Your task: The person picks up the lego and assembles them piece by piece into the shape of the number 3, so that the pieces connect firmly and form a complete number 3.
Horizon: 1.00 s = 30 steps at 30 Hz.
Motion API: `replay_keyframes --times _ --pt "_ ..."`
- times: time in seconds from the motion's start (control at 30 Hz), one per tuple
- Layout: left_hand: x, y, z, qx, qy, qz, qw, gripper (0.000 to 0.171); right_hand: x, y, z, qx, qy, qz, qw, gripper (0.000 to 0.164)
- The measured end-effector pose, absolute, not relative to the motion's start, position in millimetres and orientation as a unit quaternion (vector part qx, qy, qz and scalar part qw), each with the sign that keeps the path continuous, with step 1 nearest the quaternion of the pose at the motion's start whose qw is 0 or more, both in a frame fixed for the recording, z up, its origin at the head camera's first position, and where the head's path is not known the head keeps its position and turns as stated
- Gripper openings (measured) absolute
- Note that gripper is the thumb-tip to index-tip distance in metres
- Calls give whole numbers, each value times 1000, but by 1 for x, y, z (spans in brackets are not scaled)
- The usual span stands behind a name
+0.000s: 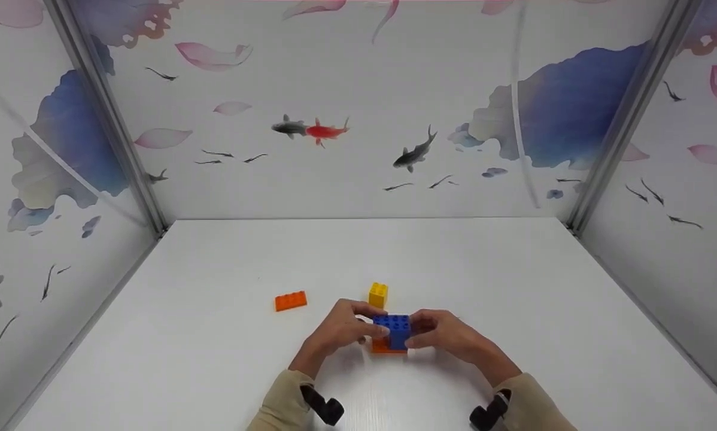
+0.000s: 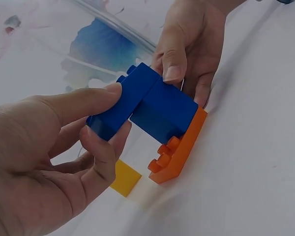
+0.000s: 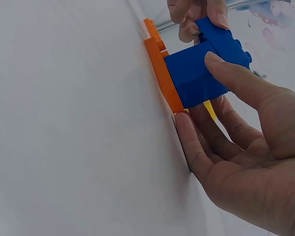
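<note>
A small stack stands on the white table: an orange brick (image 2: 182, 152) at the bottom, a blue brick (image 3: 194, 76) on its studs, and an upper blue brick (image 1: 391, 321) across the top, jutting out to the left. My left hand (image 1: 346, 325) pinches the jutting end of the upper brick between thumb and fingers. From the other side, my right hand (image 1: 445, 335) grips the lower blue brick, thumb on its near face and fingers behind it. Some orange studs show bare under the overhang in the left wrist view.
A yellow brick (image 1: 378, 294) stands just beyond the stack, close to my left fingers. Farther left lies a loose orange brick (image 1: 290, 301). Printed panels (image 1: 346, 179) wall in the table at the back and both sides.
</note>
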State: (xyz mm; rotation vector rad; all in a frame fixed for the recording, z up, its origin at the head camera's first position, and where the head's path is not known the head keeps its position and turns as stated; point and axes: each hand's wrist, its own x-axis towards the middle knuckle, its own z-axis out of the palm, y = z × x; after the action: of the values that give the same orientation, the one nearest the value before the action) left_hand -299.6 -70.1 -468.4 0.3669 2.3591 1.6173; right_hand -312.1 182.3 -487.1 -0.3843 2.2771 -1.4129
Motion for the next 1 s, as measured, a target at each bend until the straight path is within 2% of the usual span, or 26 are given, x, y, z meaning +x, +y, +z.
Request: replay_keyframes --times 0.6,1.0 --pt "-301 -71 -468 110 809 560 139 34 -310 181 -486 -134 815 -520 218 47" --pt "-301 -74 -471 147 799 564 147 36 -310 180 -486 -133 817 -519 212 49"
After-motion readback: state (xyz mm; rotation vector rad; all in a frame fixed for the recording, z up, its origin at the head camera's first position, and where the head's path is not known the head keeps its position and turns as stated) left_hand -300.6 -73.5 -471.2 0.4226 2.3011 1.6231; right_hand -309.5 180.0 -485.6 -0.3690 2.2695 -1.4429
